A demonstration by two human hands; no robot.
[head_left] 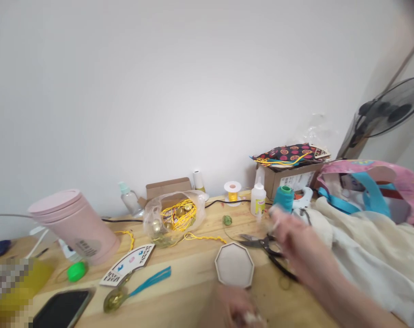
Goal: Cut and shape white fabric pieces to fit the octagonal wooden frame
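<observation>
My right hand (292, 234) is smeared by motion above the right side of the wooden table, in front of a teal cone of thread (284, 198) and over the handles of black-handled scissors (253, 241). Its fingers are too blurred to show a grip. At the bottom edge my left hand (236, 304) is also blurred, with something whitish by its fingers that I cannot make out. Just beyond it is a pale octagonal tray-like piece (234, 265) with a raised rim; whether the hand touches it I cannot tell. A white glue bottle (258, 199) stands left of the thread.
On the left are a pink bin (77, 225), a phone (63, 308), a fan-shaped piece (128, 265) and a teal tassel (152, 280). Behind lie a plastic bag of yellow cords (179, 216) and a yellow spool (232, 193). White cloth (370, 255) covers the right.
</observation>
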